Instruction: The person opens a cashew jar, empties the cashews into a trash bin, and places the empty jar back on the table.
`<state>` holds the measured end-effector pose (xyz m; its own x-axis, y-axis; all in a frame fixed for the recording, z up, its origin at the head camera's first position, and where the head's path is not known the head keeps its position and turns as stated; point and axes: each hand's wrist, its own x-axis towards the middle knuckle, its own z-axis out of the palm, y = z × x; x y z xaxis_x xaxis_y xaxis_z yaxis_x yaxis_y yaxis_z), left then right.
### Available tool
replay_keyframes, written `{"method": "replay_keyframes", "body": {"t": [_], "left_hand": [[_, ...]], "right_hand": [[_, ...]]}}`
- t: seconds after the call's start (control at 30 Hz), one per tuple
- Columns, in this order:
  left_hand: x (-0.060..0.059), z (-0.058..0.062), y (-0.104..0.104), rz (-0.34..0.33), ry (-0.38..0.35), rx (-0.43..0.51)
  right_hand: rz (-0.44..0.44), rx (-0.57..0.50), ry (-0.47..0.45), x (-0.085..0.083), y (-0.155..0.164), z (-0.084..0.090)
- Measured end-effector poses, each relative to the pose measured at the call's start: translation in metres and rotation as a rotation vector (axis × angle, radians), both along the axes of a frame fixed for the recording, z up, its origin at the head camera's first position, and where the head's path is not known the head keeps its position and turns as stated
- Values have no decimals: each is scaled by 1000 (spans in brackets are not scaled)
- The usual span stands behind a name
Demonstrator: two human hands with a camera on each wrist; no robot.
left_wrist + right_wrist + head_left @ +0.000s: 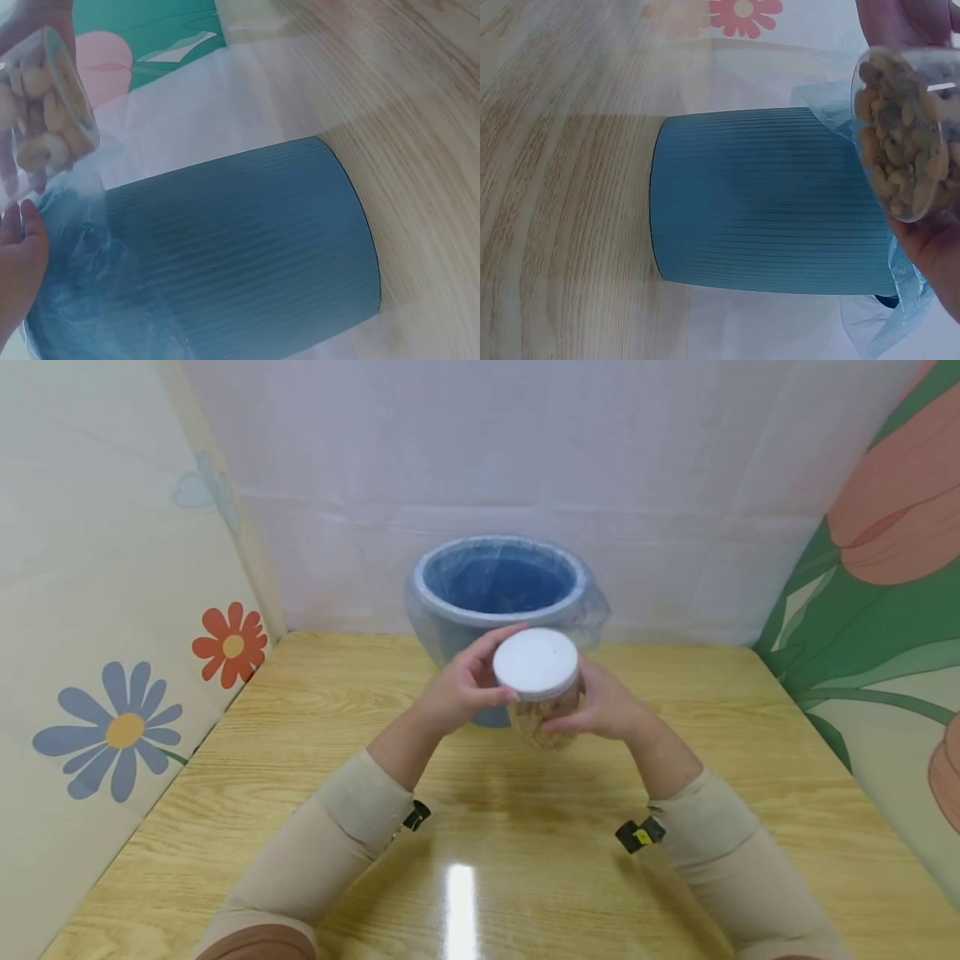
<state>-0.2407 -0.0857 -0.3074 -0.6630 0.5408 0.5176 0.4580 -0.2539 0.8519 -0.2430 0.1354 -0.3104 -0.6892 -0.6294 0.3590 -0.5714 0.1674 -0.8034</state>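
Both hands hold up a clear plastic jar (pixel 547 727) of cashew nuts, capped with a white lid (pixel 536 662). My left hand (pixel 457 689) curls its thumb and fingers around the lid's left edge. The right hand (pixel 609 702) grips the jar's body from the right, thumb across the near side. The jar hangs above the table, in front of a blue bin (pixel 495 617). In the right wrist view, the jar's base (pixel 896 135) shows nuts pressed against the clear plastic. The lid is out of sight in both wrist views.
A clear plastic liner (pixel 900 307) folds over the rim of the ribbed blue bin and hangs loosely outside. The bin stands on a wood-grain table (pixel 337 693) near the pale back wall (pixel 525 460). Painted side walls flank the table.
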Motion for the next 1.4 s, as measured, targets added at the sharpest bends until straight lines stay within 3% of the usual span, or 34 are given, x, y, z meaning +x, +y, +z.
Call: {"method": "replay_keyframes", "body": {"t": [0.33,0.47,0.7,1.13,1.4], "left_hand": [[3,1,6,163,63,19],[3,0,7,178,67,31],[0,-1,3,45,30,94],[-9,1,-8,-208,44,87],[-6,3,-8,-269,18,54]], "right_hand": [[-131,-1,49,2,-5,0],[-159,11,63,3,-6,1],[-140,18,70,2,-5,0],[42,-9,81,1,1,-2],[167,-41,48,1,0,-3]]}}
